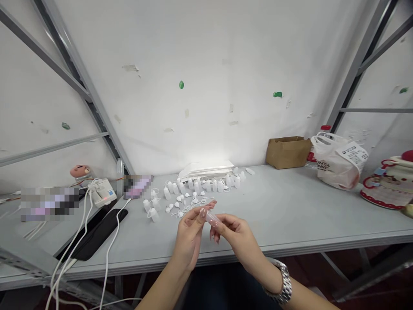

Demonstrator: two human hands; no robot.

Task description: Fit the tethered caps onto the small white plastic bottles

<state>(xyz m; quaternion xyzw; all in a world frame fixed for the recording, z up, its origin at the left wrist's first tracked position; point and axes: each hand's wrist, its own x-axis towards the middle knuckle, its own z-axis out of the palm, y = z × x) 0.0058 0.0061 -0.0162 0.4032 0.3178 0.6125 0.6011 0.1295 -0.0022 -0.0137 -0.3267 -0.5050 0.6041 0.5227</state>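
Both hands, left (pixel 191 228) and right (pixel 235 234), curled, fingertips pinching one translucent, smooth cylindrical bottle (pixel 212 218) between them; similar small bottles (pixel 196 187) stand from ten to twelve o'clock beyond.

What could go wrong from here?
- Small bottle, pinched between the fingertips of left hand and right hand, could slip and perhaps roll off the table; it's near the front edge.
- Upright bottles stand close together beyond the hands; a knock might topple several.
- White cable hangs over the front edge; a snag could drag the phone it seems to feed.
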